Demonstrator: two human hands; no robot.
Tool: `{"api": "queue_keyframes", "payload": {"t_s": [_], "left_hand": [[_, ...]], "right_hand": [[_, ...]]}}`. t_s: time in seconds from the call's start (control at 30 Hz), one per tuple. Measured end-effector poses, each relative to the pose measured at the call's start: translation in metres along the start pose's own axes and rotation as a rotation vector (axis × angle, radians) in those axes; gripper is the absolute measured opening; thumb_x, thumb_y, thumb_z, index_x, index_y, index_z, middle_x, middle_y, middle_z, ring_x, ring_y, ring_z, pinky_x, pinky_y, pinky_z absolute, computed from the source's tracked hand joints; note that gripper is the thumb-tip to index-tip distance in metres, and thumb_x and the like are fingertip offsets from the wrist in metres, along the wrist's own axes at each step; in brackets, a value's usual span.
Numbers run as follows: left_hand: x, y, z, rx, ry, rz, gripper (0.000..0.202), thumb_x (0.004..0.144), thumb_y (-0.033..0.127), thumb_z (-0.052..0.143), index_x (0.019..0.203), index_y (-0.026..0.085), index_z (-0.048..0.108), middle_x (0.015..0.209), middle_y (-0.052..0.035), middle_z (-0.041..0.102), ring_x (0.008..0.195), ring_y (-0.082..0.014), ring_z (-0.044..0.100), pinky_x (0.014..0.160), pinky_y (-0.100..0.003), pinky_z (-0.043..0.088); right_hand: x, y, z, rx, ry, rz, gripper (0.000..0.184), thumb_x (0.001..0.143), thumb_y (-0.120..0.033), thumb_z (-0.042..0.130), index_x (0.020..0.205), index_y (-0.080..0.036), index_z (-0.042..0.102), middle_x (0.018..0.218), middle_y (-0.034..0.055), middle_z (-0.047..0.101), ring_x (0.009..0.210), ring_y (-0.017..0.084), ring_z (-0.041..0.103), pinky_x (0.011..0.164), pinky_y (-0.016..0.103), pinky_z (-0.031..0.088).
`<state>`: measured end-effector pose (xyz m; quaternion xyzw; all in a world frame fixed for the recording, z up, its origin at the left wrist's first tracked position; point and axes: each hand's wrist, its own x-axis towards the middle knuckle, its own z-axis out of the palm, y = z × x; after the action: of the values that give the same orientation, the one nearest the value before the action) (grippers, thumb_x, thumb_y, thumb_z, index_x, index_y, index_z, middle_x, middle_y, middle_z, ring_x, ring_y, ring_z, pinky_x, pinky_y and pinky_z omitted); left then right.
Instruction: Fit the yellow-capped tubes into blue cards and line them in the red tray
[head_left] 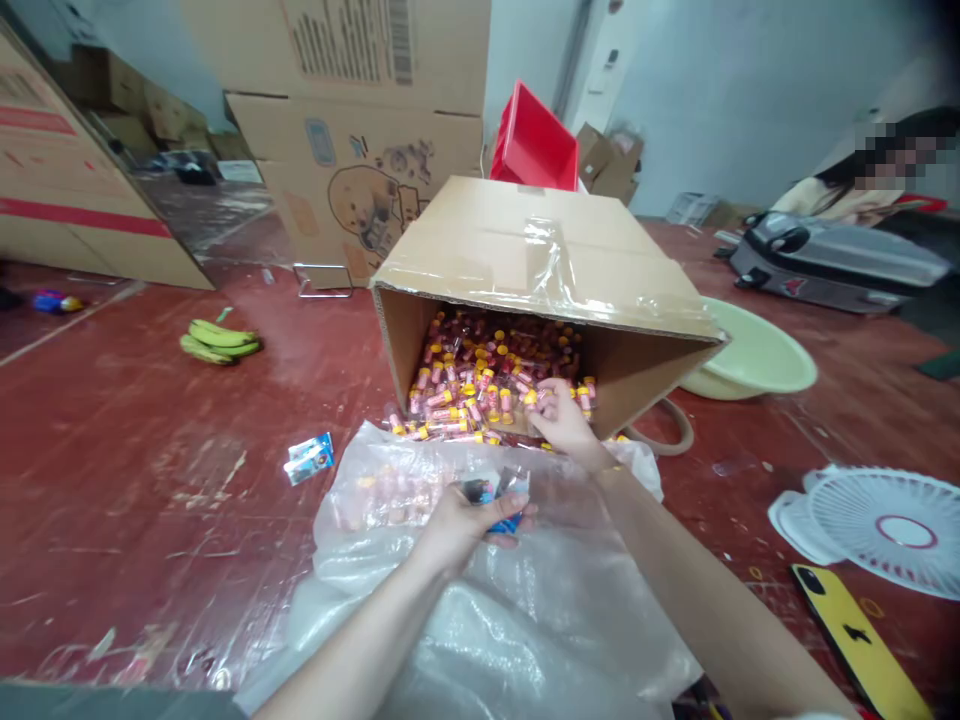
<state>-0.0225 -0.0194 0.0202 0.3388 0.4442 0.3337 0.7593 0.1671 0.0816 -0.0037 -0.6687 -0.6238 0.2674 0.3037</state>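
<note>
My left hand (459, 522) is closed on a small blue packet (513, 488) with a clear part, above a sheet of translucent plastic (480, 610). My right hand (562, 422) reaches into the mouth of a cardboard box (517, 235) lying on its side. Its fingers are bent around a small pink bottle with a yellow cap (531, 398). Many similar bottles (465, 380) are heaped inside the box, and some lie at its front edge on the plastic. Blue and white packets (309, 460) rest on the red floor to the left.
Green bananas (219, 342) lie at the left. On the right are a pale green basin (780, 350), a white slotted plastic lid (900, 530) and a yellow phone (859, 640). Behind stand large cartons (360, 130) and a red bin (534, 140). A person sits beyond a grey suitcase (832, 265).
</note>
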Motion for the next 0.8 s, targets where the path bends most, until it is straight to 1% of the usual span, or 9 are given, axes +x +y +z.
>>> {"api": "queue_keyframes", "payload": {"t_s": [0.1, 0.17, 0.2, 0.33, 0.4, 0.5, 0.63, 0.73, 0.8], "left_hand": [[0.004, -0.001, 0.002, 0.011, -0.007, -0.012, 0.038, 0.058, 0.041, 0.085, 0.08, 0.014, 0.071, 0.075, -0.0091, 0.073, 0.068, -0.0201, 0.07, 0.055, -0.025, 0.055], [0.005, -0.001, 0.004, 0.02, -0.018, -0.002, 0.037, 0.057, 0.04, 0.086, 0.08, 0.014, 0.071, 0.07, -0.0066, 0.071, 0.064, -0.0193, 0.069, 0.055, -0.026, 0.055], [0.006, -0.002, 0.005, 0.028, -0.02, 0.015, 0.037, 0.057, 0.04, 0.086, 0.08, 0.014, 0.071, 0.068, -0.0057, 0.071, 0.062, -0.0189, 0.068, 0.055, -0.026, 0.055], [0.006, -0.002, 0.008, 0.063, -0.023, 0.088, 0.034, 0.057, 0.039, 0.086, 0.075, 0.014, 0.071, 0.065, -0.0047, 0.068, 0.058, -0.0189, 0.067, 0.054, -0.026, 0.054], [0.006, -0.003, 0.008, 0.075, -0.016, 0.093, 0.034, 0.057, 0.039, 0.086, 0.072, 0.013, 0.07, 0.063, -0.0052, 0.068, 0.058, -0.0195, 0.067, 0.053, -0.026, 0.053], [0.005, -0.003, 0.007, 0.078, 0.006, 0.077, 0.036, 0.056, 0.041, 0.086, 0.072, 0.013, 0.071, 0.064, -0.0061, 0.069, 0.059, -0.0199, 0.068, 0.053, -0.026, 0.053], [0.002, 0.0, 0.01, 0.058, 0.0, 0.036, 0.039, 0.057, 0.042, 0.086, 0.079, 0.013, 0.072, 0.074, -0.0094, 0.072, 0.064, -0.0216, 0.07, 0.055, -0.028, 0.054], [-0.001, 0.002, 0.015, -0.044, -0.043, -0.003, 0.043, 0.062, 0.044, 0.083, 0.089, 0.012, 0.072, 0.083, -0.0126, 0.074, 0.072, -0.0241, 0.071, 0.058, -0.03, 0.056], [-0.001, 0.004, 0.02, -0.146, -0.063, -0.024, 0.045, 0.063, 0.043, 0.083, 0.093, 0.012, 0.072, 0.085, -0.0137, 0.074, 0.074, -0.0243, 0.071, 0.06, -0.031, 0.057]], "right_hand": [[-0.04, -0.016, -0.028, 0.287, -0.051, -0.145, 0.035, 0.089, -0.031, 0.054, 0.117, -0.027, 0.033, 0.088, -0.0011, 0.056, 0.065, 0.011, 0.056, 0.056, 0.022, 0.046], [-0.065, -0.027, -0.044, 0.487, -0.083, -0.267, 0.03, 0.089, -0.034, 0.056, 0.113, -0.027, 0.037, 0.088, -0.0005, 0.055, 0.066, 0.011, 0.055, 0.057, 0.024, 0.047], [-0.075, -0.031, -0.05, 0.527, -0.08, -0.318, 0.028, 0.089, -0.033, 0.057, 0.11, -0.027, 0.04, 0.087, 0.0, 0.055, 0.069, 0.012, 0.056, 0.059, 0.025, 0.048], [-0.093, -0.043, -0.058, 0.376, 0.001, -0.469, 0.02, 0.089, -0.025, 0.059, 0.106, -0.026, 0.048, 0.092, 0.002, 0.056, 0.075, 0.013, 0.056, 0.068, 0.029, 0.049], [-0.093, -0.045, -0.056, 0.355, -0.032, -0.5, 0.019, 0.089, -0.023, 0.059, 0.105, -0.026, 0.049, 0.092, 0.0019, 0.056, 0.074, 0.013, 0.055, 0.067, 0.029, 0.049], [-0.089, -0.046, -0.053, 0.425, -0.093, -0.453, 0.015, 0.088, -0.025, 0.061, 0.1, -0.025, 0.051, 0.086, 0.0007, 0.057, 0.072, 0.013, 0.055, 0.066, 0.028, 0.048], [-0.087, -0.042, -0.05, 0.496, -0.128, -0.334, 0.017, 0.085, -0.03, 0.066, 0.094, -0.023, 0.054, 0.082, 0.0003, 0.058, 0.071, 0.013, 0.056, 0.065, 0.027, 0.049], [-0.091, -0.037, -0.046, 0.647, -0.229, -0.187, 0.022, 0.086, -0.039, 0.063, 0.095, -0.023, 0.051, 0.081, 0.0004, 0.06, 0.069, 0.013, 0.058, 0.06, 0.026, 0.05], [-0.099, -0.034, -0.041, 0.749, -0.271, -0.144, 0.028, 0.086, -0.043, 0.063, 0.099, -0.024, 0.047, 0.086, 0.0011, 0.06, 0.074, 0.014, 0.06, 0.061, 0.027, 0.052]]}}
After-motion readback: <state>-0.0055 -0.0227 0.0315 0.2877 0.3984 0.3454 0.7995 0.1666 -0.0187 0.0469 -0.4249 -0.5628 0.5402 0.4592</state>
